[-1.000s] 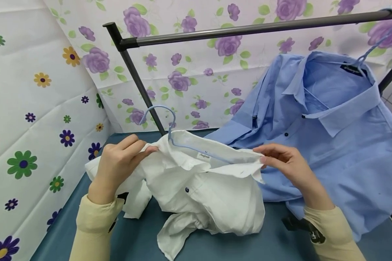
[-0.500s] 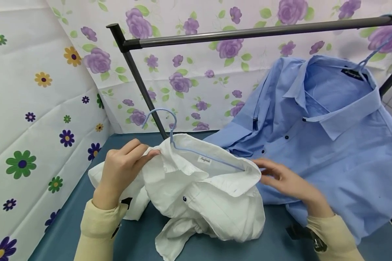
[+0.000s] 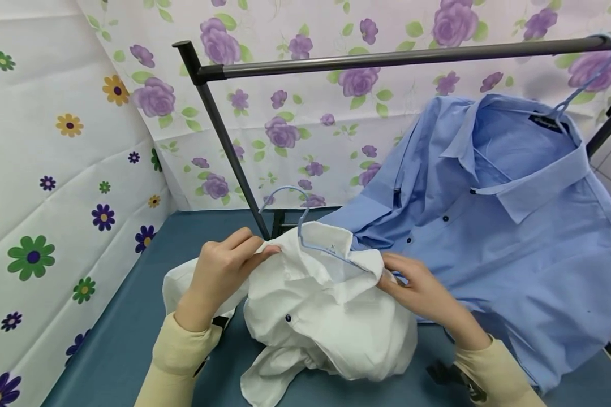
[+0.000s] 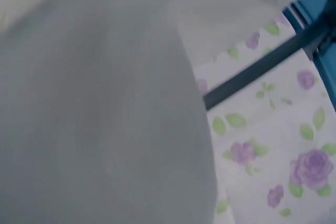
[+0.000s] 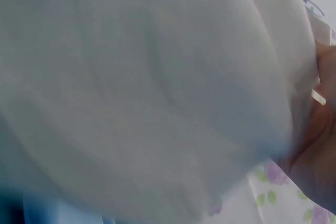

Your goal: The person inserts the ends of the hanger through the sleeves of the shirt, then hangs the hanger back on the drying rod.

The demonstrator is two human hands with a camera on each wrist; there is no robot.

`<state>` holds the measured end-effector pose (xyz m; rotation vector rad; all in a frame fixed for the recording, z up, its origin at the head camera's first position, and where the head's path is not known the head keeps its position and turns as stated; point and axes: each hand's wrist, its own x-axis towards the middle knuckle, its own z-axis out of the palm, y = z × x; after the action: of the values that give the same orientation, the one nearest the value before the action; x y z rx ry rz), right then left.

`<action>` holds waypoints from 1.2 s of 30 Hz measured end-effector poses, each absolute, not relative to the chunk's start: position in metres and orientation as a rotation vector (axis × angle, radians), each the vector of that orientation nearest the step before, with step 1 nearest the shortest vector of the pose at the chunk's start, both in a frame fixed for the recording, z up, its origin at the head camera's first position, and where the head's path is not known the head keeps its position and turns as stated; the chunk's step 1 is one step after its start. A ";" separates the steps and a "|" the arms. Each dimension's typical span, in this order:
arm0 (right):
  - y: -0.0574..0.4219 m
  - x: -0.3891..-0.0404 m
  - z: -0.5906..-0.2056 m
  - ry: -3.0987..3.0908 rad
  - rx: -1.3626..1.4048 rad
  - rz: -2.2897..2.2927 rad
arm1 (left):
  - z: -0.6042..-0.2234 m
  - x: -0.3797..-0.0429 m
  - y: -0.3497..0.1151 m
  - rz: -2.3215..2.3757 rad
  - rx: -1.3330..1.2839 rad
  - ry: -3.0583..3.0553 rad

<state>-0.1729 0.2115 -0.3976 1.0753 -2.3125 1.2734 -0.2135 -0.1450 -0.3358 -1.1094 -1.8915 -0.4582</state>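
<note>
A white button-up shirt (image 3: 331, 333) lies bunched over the table, its collar raised between my two hands. Inside the neck opening sits a light-blue hanger (image 3: 301, 230), its hook standing up out of the collar. My left hand (image 3: 229, 271) pinches the shirt near one shoulder, beside the hook. My right hand (image 3: 422, 288) grips the other side of the neck opening, where a bit of the blue hanger shows by the fingers. White cloth fills most of both wrist views; the right hand (image 5: 317, 145) shows at the right edge of its own, while the left hand is hidden.
A blue shirt (image 3: 529, 249) hangs on its own hanger from the dark rack bar (image 3: 387, 60), close beyond my right hand. The rack's left post (image 3: 229, 147) stands behind the white shirt. Blue-green cloth covers the table (image 3: 117, 333); flowered sheets form the walls.
My left hand has moved right with the white shirt and hanger. My right hand has let the collar edge slacken, come inward and taken hold lower, so the neck opening is narrower.
</note>
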 end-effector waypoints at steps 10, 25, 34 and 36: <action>0.190 -0.171 -0.394 -2.292 0.862 1.228 | -0.348 -0.210 -0.124 -0.505 -1.141 -1.966; 0.174 -0.176 -0.383 -2.235 0.931 1.177 | -0.354 -0.215 -0.108 -0.512 -1.182 -1.944; 0.200 -0.173 -0.375 -2.385 0.809 1.049 | -0.348 -0.217 -0.119 -0.548 -1.109 -1.892; 0.208 -0.172 -0.377 -2.402 0.779 1.036 | -0.346 -0.218 -0.121 -0.555 -1.094 -1.879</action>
<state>-0.1719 0.2084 -0.3770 0.7786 -2.4020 1.0356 -0.2175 -0.1215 -0.3456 -1.0943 -1.8785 -0.5549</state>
